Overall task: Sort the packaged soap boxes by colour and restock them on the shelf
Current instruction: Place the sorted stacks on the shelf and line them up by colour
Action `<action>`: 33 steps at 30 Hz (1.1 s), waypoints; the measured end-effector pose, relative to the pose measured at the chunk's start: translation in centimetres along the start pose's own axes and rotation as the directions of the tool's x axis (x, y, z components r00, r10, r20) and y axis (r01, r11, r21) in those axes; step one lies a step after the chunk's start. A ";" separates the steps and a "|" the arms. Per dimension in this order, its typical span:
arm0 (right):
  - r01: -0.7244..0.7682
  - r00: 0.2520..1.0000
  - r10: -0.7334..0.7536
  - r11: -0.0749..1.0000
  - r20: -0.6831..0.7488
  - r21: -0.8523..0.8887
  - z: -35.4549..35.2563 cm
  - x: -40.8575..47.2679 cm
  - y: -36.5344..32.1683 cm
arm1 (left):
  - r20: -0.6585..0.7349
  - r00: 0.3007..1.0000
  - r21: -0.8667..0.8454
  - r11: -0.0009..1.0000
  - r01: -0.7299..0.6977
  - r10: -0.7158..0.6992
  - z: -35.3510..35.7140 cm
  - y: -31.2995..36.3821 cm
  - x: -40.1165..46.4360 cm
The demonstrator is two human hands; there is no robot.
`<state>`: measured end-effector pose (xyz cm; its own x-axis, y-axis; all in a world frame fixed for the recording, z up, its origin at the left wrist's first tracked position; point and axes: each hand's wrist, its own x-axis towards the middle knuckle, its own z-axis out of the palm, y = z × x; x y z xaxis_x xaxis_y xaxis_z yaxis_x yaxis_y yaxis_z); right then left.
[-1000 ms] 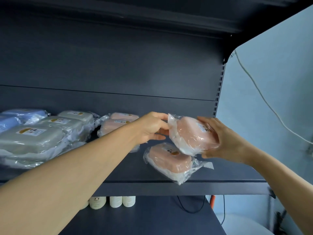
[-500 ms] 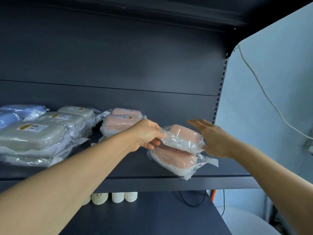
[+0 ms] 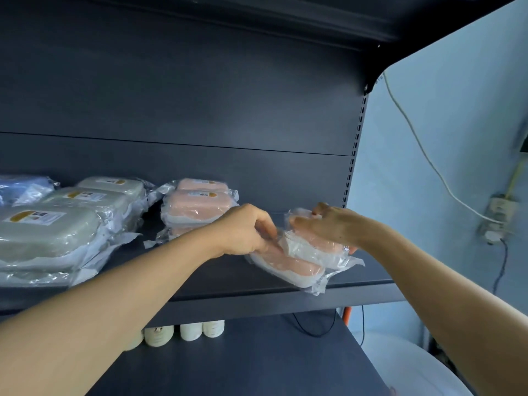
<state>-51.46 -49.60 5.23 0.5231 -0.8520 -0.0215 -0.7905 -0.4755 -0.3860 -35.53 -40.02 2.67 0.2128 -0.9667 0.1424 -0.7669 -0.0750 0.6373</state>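
Far left of both hands, at the shelf's left end, lie blue soap packs in clear wrap. Next to them, still well left of the grip, three grey-green soap packs sit in a row running front to back, each with a label on top. Just behind and left of the left hand stands a stack of pink soap packs, also labelled.

The left hand reaches over the dark shelf; its fingers curl narrowly and pinch the wrap at the left end of the upper pink pack. The right hand lies over the top of the same pack, fingers bent down around its far side, thumb at its near right edge. This pack rests tilted on the lower pink pack, which lies flat near the shelf's front edge, directly under both hands.

Below the grip, on the lower board, stand white bottles. Right of the right hand, a white cable runs down the blue wall to a socket.
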 end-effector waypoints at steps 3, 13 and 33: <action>0.019 1.000 -0.019 1.000 -0.022 0.014 -0.5 -0.3 0.0 | -0.011 1.000 0.056 0.998 0.010 -0.009 -0.3 -0.9 0.2; 0.287 0.957 -0.273 0.944 -0.101 0.162 0.5 -0.2 0.4 | -0.158 0.985 0.070 0.994 0.080 -0.068 -1.5 -2.6 0.4; 0.432 0.895 -0.445 0.881 -0.027 -0.195 0.0 2.3 5.9 | -0.171 0.985 0.216 0.975 0.052 -0.015 5.0 -0.7 3.0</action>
<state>-54.90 -54.40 2.90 0.8115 -0.5567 0.1775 -0.5320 -0.8296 -0.1695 -37.43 -44.10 -1.15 0.3242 -0.9095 0.2601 -0.8673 -0.1760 0.4655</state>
